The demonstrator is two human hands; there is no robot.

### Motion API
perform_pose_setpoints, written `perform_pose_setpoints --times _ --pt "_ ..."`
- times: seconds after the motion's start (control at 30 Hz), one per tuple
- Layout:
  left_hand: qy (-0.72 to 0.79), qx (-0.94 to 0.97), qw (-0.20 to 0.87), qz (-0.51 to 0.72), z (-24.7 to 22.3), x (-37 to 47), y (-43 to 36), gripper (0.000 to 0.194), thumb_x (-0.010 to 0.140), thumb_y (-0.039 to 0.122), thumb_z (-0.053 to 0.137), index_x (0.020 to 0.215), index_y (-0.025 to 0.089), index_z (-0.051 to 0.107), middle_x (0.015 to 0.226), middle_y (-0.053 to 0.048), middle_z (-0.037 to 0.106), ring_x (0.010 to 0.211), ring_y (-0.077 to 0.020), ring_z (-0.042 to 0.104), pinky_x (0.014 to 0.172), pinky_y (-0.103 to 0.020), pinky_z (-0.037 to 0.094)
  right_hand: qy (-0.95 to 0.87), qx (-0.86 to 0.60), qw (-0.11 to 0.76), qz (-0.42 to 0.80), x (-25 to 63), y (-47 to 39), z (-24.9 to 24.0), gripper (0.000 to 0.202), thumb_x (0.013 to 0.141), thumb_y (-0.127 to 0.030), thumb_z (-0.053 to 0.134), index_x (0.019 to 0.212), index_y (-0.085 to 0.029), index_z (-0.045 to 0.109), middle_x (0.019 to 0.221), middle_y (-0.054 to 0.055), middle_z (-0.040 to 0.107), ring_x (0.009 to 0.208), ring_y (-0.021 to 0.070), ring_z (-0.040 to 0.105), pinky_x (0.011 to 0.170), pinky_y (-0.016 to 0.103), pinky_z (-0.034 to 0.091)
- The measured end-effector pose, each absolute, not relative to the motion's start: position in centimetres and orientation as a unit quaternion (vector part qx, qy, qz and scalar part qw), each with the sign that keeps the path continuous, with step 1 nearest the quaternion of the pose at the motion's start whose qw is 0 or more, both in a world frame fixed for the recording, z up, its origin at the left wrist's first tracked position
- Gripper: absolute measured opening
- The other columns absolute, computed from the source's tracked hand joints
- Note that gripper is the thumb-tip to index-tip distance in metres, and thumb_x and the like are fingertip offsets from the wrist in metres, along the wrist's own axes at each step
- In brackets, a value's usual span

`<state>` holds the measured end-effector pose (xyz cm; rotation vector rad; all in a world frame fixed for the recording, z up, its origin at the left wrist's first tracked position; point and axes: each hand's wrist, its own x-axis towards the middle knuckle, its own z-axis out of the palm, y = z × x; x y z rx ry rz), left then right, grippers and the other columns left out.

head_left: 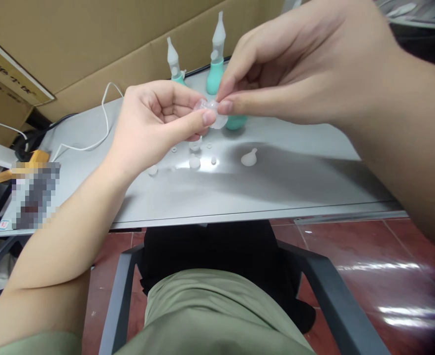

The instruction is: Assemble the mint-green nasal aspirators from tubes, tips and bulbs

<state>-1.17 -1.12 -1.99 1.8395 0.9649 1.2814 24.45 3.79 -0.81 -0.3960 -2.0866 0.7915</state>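
While both hands (154,111) (298,69) pinch, clear plastic (212,104) lies between.

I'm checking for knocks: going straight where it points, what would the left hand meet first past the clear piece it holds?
Probably the right hand: its fingertips are at the far side of the clear piece in the left hand's grip, though depth is unclear.

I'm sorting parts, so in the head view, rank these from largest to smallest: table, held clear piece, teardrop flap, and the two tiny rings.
1. Table
2. Clear piece, partly hidden, looks nearer the camera
3. Teardrop flap
4. Left ring and right ring, too alike to rank
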Motion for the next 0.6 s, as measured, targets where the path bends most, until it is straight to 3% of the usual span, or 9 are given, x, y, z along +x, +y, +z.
perform_pose_setpoints --times 0.13,0.37,0.6 --pt "0.391 0.711 0.331 0.481 -2.3 -1.3 -0.9 0.026 0.097 0.039 0.109 0.099 0.023 0.089 0.092 -0.003 0.091 0.081 -0.0228 0.087 0.082 -0.043 0.077 -0.845 -0.177 0.416 0.285 24.5 3.7 -0.9 0.022 0.109 -0.042 0.095 0.101 -0.023 0.086 0.096 -0.003 0.079 0.087 0.0051 0.07 0.081 0.02 0.056" --pt "0.403 0.693 0.354 0.482 -2.1 -1.3 -1.0 0.017 0.096 0.028 0.105 0.096 0.023 0.088 0.089 0.001 0.088 0.08 -0.0182 0.088 0.079 -0.034 0.079 -0.881 -0.197 0.342 0.262 24.3 3.9 -0.7 0.016 0.12 -0.022 0.079 0.105 -0.02 0.074 0.086 -0.005 0.065 0.076 0.0036 0.053 0.066 0.018 0.039" --pt "0.396 0.699 0.367 0.47 -1.1 -0.6 -1.9 0.03 0.091 0.037 0.112 0.094 0.021 0.088 0.081 0.0 0.085 0.074 -0.0194 0.087 0.077 -0.037 0.08 -0.889 -0.165 0.273 0.329 25.1 4.7 -0.5 0.02 0.125 -0.027 0.071 0.108 -0.017 0.072 0.088 -0.007 0.062 0.076 0.0001 0.058 0.063 0.012 0.038"
